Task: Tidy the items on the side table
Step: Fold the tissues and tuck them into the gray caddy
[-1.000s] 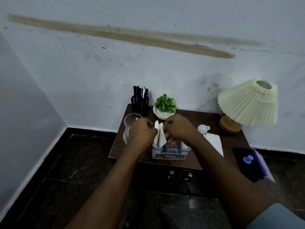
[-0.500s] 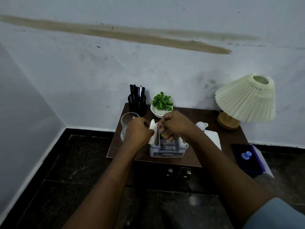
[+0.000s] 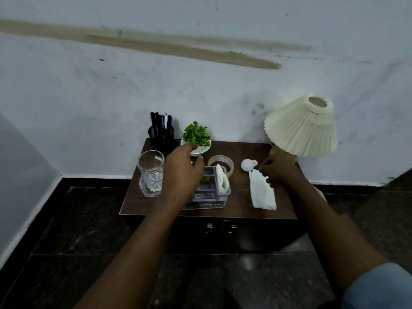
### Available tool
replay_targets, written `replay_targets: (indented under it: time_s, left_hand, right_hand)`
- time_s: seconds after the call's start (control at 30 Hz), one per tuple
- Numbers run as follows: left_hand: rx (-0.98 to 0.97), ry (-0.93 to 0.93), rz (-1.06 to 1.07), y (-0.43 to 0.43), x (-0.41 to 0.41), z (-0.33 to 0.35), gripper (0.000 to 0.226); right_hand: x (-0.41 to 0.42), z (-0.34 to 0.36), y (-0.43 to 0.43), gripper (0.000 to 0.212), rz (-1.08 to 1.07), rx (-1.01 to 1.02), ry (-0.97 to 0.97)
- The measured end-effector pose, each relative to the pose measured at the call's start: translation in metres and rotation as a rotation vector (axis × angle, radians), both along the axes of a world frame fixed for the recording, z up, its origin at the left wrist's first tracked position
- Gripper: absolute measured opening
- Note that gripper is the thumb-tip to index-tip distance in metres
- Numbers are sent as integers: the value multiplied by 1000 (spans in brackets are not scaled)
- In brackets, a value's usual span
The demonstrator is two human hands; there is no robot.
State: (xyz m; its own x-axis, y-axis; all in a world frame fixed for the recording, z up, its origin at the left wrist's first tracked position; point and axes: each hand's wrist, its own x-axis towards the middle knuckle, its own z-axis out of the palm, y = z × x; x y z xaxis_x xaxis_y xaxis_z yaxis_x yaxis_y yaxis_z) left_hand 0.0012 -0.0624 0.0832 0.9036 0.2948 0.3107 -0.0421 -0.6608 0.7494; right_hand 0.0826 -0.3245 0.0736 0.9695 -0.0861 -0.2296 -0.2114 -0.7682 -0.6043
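Dark bench (image 3: 240,207) by wall: tissues (image 3: 221,180) stand in organizer (image 3: 209,194), done. Tape roll (image 3: 221,164), bulb (image 3: 247,165), folded napkin (image 3: 262,194) lie loose, yours to sort. Left hand (image 3: 184,170) hovers relaxed, empty; right hand (image 3: 279,169) grip at napkin: cannot tell.

The glass (image 3: 151,175) stands just left of the left grip (image 3: 185,172); plant (image 3: 196,136) and pen holder (image 3: 161,136) close off the far side. Between left grip and right grip (image 3: 278,171), tape roll (image 3: 230,168) and bulb (image 3: 247,165) leave a bare strip of desk (image 3: 239,197). The lamp shade (image 3: 305,128) overhangs the right grip.
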Motion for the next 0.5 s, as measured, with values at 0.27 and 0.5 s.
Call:
replay_targets:
  time_s: [0.27,0.5]
  left_hand:
    - [-610,276,-475,-96,14,-19,39]
    - [-912,418,-379,-107,27,-24,40]
  right_hand:
    - [2,-40,-24,31,129,-435,42]
    - [-1,-67,-11,65,128,-439,36]
